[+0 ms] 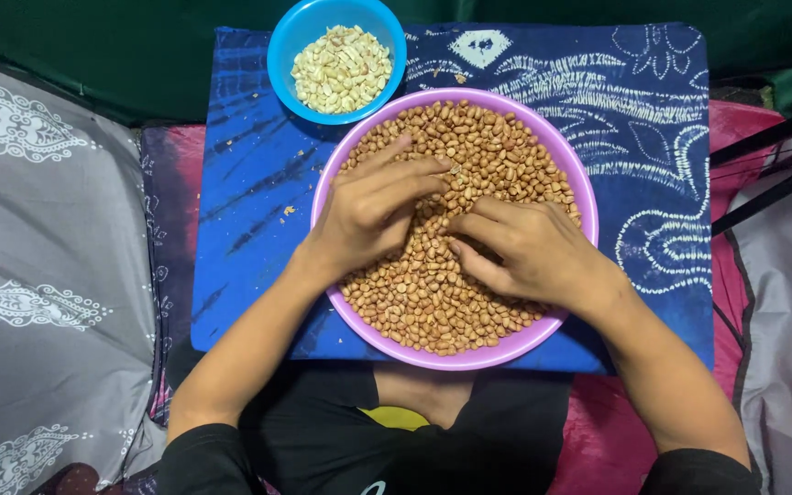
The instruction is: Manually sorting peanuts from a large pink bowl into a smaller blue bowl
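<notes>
A wide purple bowl (572, 165) sits in front of me, filled with brown-skinned peanuts (497, 151). Both hands rest on the heap inside it. My left hand (373, 206) lies palm down with fingers stretched toward the middle. My right hand (529, 247) is curled, with its fingertips pressed into the nuts beside the left hand's fingers. Whether either hand pinches a single nut is hidden by the fingers. A smaller blue bowl (279, 57) behind the purple one, at upper left, holds pale skinned peanuts (341, 69).
Both bowls stand on a blue patterned cloth (634, 110) over a board on my lap. A few skin flakes lie on the cloth left of the purple bowl. Grey patterned fabric (38, 247) lies at left, pink cloth (744, 119) and dark rods at right.
</notes>
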